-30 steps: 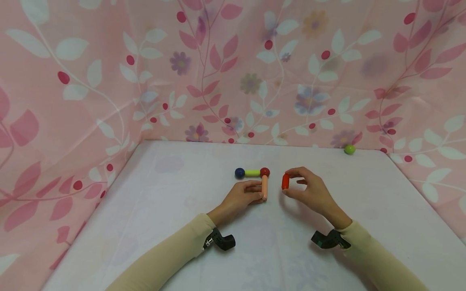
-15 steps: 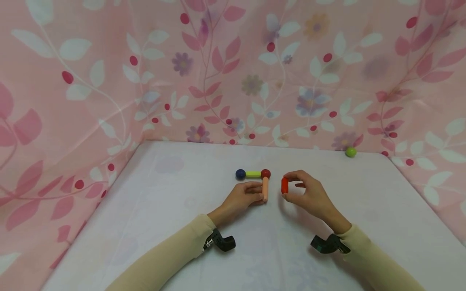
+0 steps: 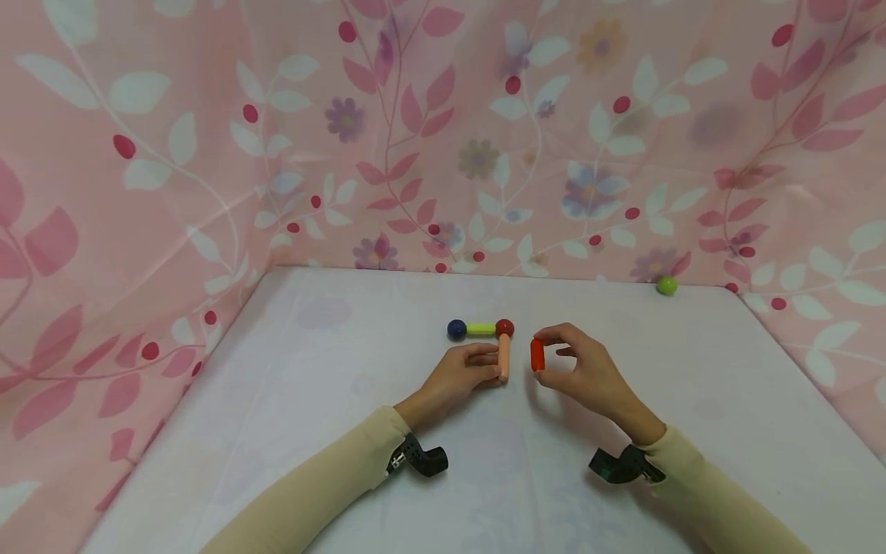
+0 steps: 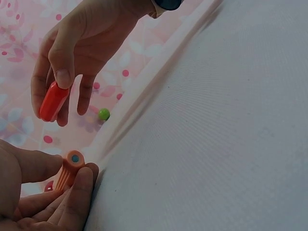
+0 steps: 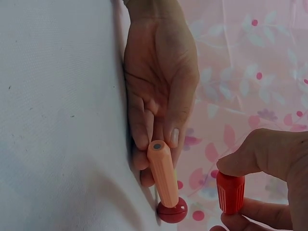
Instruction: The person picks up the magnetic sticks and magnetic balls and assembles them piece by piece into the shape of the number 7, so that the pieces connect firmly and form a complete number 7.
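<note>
My left hand [image 3: 457, 377] pinches a peach-orange ribbed magnetic rod [image 3: 504, 357] near its close end, where a round metal tip shows in the wrist views. The rod's far end meets a red ball [image 3: 504, 328]. From that ball a yellow-green rod [image 3: 481, 329] runs left to a dark blue ball [image 3: 457, 330], making an L shape on the table. My right hand [image 3: 588, 373] holds a short red magnetic rod [image 3: 537, 355] by its two ends, between thumb and fingers. It hangs just right of the peach-orange rod, with a gap between them.
A green ball [image 3: 667, 285] sits at the back right edge of the white-covered table [image 3: 291, 431]. Pink floral cloth [image 3: 415, 138] hangs behind and at the sides. Each wrist carries a small black camera, one at the left cuff and one at the right.
My right hand has drifted slightly left with the red rod, closer to the peach-orange rod. My left hand and the joined pieces keep their place.
</note>
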`<state>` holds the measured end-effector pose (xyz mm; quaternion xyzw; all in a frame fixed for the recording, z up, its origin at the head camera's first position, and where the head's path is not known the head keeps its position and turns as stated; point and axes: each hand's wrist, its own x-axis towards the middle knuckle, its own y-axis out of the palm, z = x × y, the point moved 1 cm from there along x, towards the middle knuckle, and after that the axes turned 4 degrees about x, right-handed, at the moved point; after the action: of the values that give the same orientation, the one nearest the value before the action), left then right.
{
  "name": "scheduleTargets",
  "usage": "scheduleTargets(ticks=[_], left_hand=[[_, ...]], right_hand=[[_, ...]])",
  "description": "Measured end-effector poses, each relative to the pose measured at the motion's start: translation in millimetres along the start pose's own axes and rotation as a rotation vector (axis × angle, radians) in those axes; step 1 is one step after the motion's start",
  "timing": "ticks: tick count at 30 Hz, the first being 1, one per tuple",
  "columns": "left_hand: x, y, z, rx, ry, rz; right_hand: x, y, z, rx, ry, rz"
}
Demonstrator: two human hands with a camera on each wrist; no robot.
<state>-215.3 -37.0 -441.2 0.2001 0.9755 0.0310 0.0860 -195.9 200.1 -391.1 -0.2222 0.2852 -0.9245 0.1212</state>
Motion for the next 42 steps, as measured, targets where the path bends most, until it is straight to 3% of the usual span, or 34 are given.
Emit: scheduleTargets(ticks=[42], left_hand=[[-1.3,1.8,-0.1,0.003,0.023,0.015]], right_hand=[[-13.7,33.6,5.7,0.085,-0.007,0.1]])
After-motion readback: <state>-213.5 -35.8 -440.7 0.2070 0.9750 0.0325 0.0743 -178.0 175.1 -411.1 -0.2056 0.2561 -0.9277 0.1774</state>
